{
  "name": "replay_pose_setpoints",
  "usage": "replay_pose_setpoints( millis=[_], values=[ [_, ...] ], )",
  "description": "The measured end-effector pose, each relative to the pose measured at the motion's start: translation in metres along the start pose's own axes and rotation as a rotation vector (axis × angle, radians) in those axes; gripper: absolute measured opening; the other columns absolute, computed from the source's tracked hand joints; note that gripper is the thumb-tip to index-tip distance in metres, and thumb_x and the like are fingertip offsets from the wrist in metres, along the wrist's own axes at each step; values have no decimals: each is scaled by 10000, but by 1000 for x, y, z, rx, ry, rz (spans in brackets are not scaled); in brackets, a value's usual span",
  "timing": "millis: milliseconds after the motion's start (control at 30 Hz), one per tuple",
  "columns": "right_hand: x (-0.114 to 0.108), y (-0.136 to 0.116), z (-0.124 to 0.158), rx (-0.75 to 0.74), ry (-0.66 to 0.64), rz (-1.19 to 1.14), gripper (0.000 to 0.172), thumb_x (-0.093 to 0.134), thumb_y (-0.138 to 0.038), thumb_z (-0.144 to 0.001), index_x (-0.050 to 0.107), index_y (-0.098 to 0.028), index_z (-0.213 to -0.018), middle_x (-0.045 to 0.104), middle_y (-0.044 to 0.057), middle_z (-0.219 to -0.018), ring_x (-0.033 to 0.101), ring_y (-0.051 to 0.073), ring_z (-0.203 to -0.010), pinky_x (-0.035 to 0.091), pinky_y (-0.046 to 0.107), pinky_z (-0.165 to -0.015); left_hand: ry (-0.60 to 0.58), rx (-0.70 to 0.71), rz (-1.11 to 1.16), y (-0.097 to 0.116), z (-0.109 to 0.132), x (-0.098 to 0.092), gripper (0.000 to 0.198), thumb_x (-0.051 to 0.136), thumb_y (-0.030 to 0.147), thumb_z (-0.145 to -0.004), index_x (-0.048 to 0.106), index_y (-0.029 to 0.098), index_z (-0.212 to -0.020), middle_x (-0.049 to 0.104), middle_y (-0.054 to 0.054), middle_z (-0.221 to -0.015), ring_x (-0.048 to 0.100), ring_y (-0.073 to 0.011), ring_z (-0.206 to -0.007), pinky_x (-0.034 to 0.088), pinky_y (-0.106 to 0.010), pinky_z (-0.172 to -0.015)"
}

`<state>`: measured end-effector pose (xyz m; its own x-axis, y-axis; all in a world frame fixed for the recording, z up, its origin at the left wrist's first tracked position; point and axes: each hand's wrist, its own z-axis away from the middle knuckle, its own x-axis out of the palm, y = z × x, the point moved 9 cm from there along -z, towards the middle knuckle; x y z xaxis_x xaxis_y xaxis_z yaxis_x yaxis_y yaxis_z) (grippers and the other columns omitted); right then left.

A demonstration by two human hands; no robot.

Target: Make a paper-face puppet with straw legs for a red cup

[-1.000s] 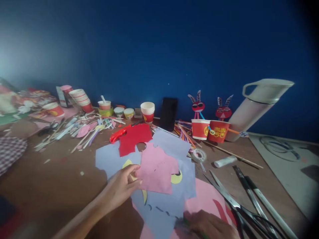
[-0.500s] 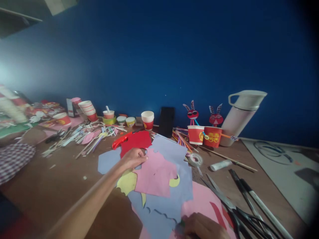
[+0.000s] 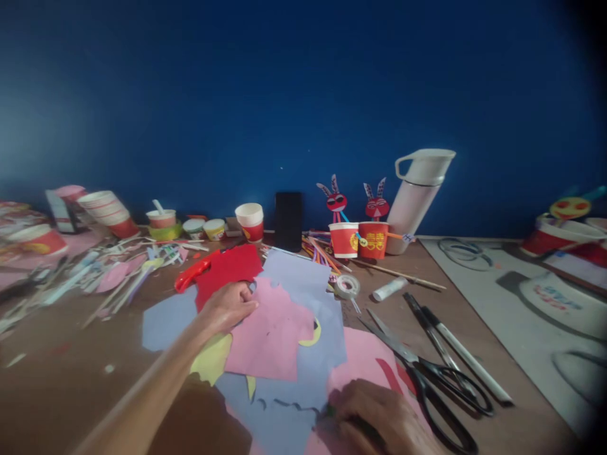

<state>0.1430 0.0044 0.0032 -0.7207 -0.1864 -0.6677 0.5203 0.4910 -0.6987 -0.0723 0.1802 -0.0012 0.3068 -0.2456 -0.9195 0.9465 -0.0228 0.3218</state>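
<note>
My left hand [image 3: 230, 308] is closed at the left edge of a cut pink paper sheet [image 3: 270, 338], fingers pinched together on it. This sheet lies over a larger grey-blue sheet [image 3: 306, 268], with yellow scraps [image 3: 213, 360] and red paper [image 3: 232, 272] around it. Low in the view, my right hand [image 3: 374, 417] is curled above the lower pink paper [image 3: 358, 354]. A small dark, greenish thing shows at its fingertips, too blurred to name. Black-handled scissors [image 3: 417, 363] lie spread just right of that hand.
Tape [image 3: 348, 287], a white tube [image 3: 389, 289] and pens [image 3: 467, 354] lie to the right. At the back stand paper cups [image 3: 249, 222], a black phone [image 3: 288, 221], rabbit-eared cup figures [image 3: 373, 240] and a leaning white flask [image 3: 417, 199]. Sticks and scraps [image 3: 118, 275] litter the left.
The view has swung right, so everything sits further left and a yellow-faced figure appears at the right edge. My left hand stays on the pink sheet; the right hand shows more fully.
</note>
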Motion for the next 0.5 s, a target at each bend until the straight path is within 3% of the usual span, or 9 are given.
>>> replay_pose_setpoints(
  millis=[133, 233, 333, 500],
  values=[
    [-28, 3, -1, 63, 149, -26, 126, 484, -156, -859, 592, -219, -848, 664, -4, -783, 611, 123, -723, 449, 231, -673, 52, -31, 17, -5, 0, -4, 365, 562, 527, -731, 592, 237, -950, 658, -31, -905, 611, -228, -840, 394, -283, -644],
    [-42, 17, 2, 159, 257, 1, 112, 493, -184, -864, 581, -214, -803, 631, -12, -737, 585, 123, -689, 434, 227, -645, 64, -58, 11, -7, -1, -4, 454, 587, 559, -680, 567, 248, -1010, 645, -58, -1010, 601, -280, -910, 388, -305, -663],
    [-45, 26, 4, 206, 278, 26, 112, 486, -194, -871, 578, -212, -811, 636, -11, -737, 583, 126, -679, 433, 228, -637, 73, -61, 4, -5, -1, -3, 408, 619, 529, -648, 566, 239, -930, 646, -63, -988, 596, -299, -889, 377, -316, -651],
    [-40, 12, 2, 4, 235, 174, 103, 476, -131, -852, 547, -206, -848, 635, 2, -753, 580, 135, -695, 412, 250, -646, 52, 8, 57, -1, 0, 3, 236, 599, 441, -664, 518, 220, -688, 622, -11, -765, 575, -214, -711, 352, -285, -604]
  ],
)
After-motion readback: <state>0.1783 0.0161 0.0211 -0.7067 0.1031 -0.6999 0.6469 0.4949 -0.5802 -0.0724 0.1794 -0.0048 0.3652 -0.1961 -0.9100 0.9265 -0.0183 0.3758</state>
